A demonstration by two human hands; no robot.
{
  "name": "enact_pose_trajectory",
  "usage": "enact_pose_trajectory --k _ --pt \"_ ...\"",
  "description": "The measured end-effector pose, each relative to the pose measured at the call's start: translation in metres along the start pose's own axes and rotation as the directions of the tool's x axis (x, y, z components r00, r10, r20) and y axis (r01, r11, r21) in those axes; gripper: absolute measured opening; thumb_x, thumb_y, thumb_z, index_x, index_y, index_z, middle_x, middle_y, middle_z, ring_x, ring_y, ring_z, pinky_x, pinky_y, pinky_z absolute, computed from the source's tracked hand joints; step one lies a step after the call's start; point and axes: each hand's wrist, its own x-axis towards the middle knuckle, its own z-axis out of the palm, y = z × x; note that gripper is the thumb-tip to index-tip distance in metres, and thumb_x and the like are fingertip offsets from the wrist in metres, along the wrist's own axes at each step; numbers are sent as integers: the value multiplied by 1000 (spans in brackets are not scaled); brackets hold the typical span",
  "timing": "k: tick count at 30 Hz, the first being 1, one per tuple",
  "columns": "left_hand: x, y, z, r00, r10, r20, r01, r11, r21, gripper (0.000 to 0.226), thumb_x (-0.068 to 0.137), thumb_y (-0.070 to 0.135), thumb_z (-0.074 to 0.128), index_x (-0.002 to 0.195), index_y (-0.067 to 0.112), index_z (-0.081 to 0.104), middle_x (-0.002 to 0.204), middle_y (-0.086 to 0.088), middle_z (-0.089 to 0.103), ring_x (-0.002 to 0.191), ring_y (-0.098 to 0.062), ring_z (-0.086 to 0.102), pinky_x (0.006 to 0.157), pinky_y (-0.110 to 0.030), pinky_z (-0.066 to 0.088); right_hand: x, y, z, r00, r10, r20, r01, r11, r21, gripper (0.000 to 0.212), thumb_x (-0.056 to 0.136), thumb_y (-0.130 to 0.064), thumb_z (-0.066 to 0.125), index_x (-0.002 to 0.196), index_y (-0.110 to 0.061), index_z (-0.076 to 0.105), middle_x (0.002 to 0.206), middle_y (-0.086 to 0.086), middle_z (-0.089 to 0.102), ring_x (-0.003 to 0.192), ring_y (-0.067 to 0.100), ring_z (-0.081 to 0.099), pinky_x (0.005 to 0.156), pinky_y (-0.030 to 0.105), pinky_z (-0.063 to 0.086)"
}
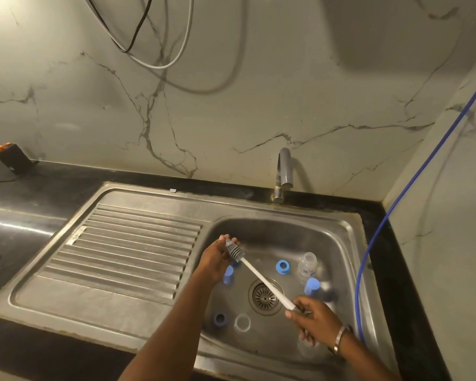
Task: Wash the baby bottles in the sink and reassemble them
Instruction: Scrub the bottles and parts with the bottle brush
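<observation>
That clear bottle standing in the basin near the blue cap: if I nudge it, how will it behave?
The clear bottle looks empty and thin-walled, so probably light. It stands upright on the smooth steel sink, so a push would likely slide or tip it. Being round, it may roll toward the drain once down.

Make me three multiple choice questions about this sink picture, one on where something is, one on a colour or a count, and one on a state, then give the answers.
1. Where does the clear bottle stand?
A. on the drainboard
B. in the sink basin, right of the drain
C. on the black counter

2. What colour is the brush handle?
A. white
B. red
C. black

3. What is the tap doing?
A. running hard
B. no water shows
C. filling a bottle

Answers: 1 B, it stands on the floor of the basin beside the drain. 2 A, the long handle is white, with the right hand at its end and the left hand by its grey bristle head. 3 B, no stream falls from the spout.
</observation>
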Motion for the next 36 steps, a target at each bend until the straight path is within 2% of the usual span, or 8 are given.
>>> enact_pose_trajectory --k 3,7,14,20,22,25,30,36 --pt "3 1 -2 1000 7 0 -7 1000 14 19 102 17 45 100 7 61 96 -15 66 91 -26 64 102 -44 45 1 -1 -1 996 67 56 -69 997 29 19 97 -24 52 93 -13 67 56 -2 54 39 12 45 40 22 35" --pt "1 -1 -3 1000 16 1 -16 1000 20 18 102 16 45 101 7 60 96 -15 67 90 -26 64 92 -40 48 -1 -3 -3 946 201 256 -274 916 294 42 102 -33 38 104 -1 66 57 0 42 35 12 35 37 19 29" --pt "1 5 -1 994 106 -15 -105 992 64 19 103 19 43 106 9 59 96 -11 67 82 -20 68 82 -35 52 -6 -3 -5 907 262 330 -389 821 418 48 96 -36 39 101 5 64 52 5 37 29 13 31 33 17 26" --pt "1 4 -8 996 87 13 -88 981 172 26 103 23 42 106 9 63 102 -14 65 91 -23 63 88 -34 52 -2 10 -12 968 187 166 -238 892 385 42 97 -31 41 97 4 65 52 8 39 30 14 32 34 17 29" --pt "-3 0 -3 999 54 6 -54 985 164 25 103 18 41 102 4 62 99 -16 63 88 -22 63 79 -29 55 0 12 -11 987 136 88 -157 931 330 37 99 -27 42 97 0 66 52 6 41 31 14 31 34 17 29" --pt "-12 0 7 998 -9 66 -5 977 213 28 101 3 35 88 1 59 84 -14 57 64 -15 63 57 -20 54 2 12 -5 997 78 25 -81 972 222 30 100 -26 45 95 -5 67 51 2 42 32 14 28 35 17 27" --pt "-26 1 16 972 -57 229 -25 940 341 28 96 -5 30 98 2 56 82 -11 47 67 -15 42 65 -23 35 3 7 -2 995 12 -101 1 991 131 26 99 -19 47 92 -6 68 46 -3 40 35 9 30 36 19 27" --pt "-29 -3 12 969 1 248 -121 875 469 26 100 -4 34 115 -2 56 95 -13 58 74 -13 51 70 -21 44 1 5 -2 978 -75 -196 86 995 49 23 98 -14 49 88 -8 69 44 -6 40 39 5 35 39 18 30"
